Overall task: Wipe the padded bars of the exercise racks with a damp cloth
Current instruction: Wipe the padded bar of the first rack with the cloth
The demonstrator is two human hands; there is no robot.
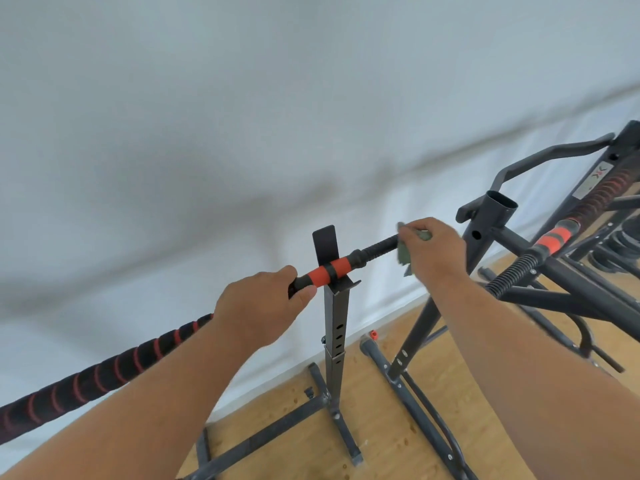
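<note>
- A wooden floor (381, 427) and white wall (242, 116) are seen.
- The padded bar (325, 271) is gripped by the left hand (258, 311).
- A green cloth (403, 252) is clutched against the bar's end by the right hand (431, 247).

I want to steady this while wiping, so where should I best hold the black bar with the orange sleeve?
Grip the black bar with the orange sleeve just inboard of the upright stand's cradle, coming from above with fingers wrapped over, as the left hand does. The cradle supports it there, leaving the ribbed end free for the green cloth.
</note>
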